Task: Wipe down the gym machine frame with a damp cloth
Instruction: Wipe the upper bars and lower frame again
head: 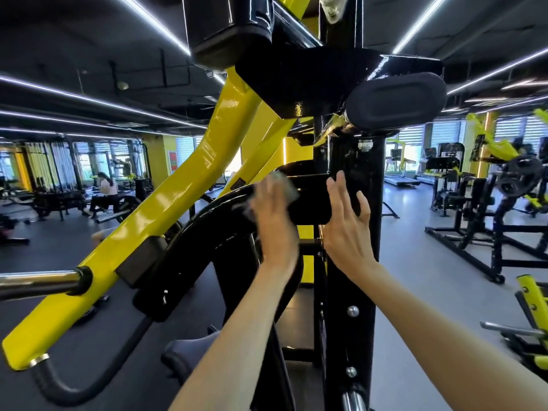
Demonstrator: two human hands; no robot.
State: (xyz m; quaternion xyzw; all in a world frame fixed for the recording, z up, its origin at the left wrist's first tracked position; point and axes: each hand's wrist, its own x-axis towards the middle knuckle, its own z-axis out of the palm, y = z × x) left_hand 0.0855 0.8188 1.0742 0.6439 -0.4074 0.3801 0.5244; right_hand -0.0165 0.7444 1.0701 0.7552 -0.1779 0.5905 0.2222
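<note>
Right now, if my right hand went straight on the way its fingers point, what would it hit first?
Likely the black post: the right hand is open, fingers pointing up and overlapping it. Depth is unclear; it may be touching.

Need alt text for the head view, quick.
The left hand, motion-blurred, presses a pale cloth against the machine's black frame. The right hand rests open on the black upright post; a yellow arm slants at left.
</note>
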